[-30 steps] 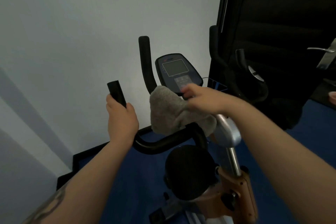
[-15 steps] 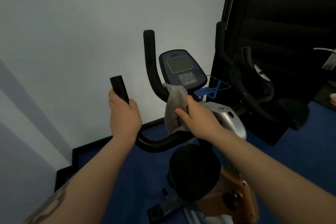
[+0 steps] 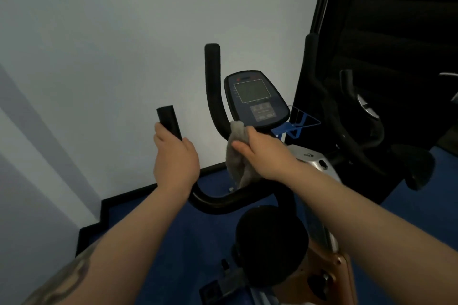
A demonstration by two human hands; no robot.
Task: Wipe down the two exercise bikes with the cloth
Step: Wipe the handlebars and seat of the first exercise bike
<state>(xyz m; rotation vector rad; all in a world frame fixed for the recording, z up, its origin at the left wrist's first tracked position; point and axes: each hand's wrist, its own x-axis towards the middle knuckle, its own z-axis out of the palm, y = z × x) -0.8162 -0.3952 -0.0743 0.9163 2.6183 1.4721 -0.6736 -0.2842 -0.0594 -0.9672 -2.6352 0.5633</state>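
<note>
Against white wall [image 3: 124, 44], cloth [image 3: 239, 153] now bunched below console [image 3: 256, 100].

Both forearms are bare from the lower frame edge to the wrists; no sleeve, glove, watch or ring is visible on either one. The left hand [image 3: 174, 161] shows its back, with knuckles and thumb in view. The right hand [image 3: 262, 153] likewise shows its back and thumb. The left forearm [image 3: 64, 277] carries a dark tattoo near the elbow; its design is too blurred to read.

One head-worn camera looks forward and down, close over the bike's handlebar [image 3: 223, 202].
</note>
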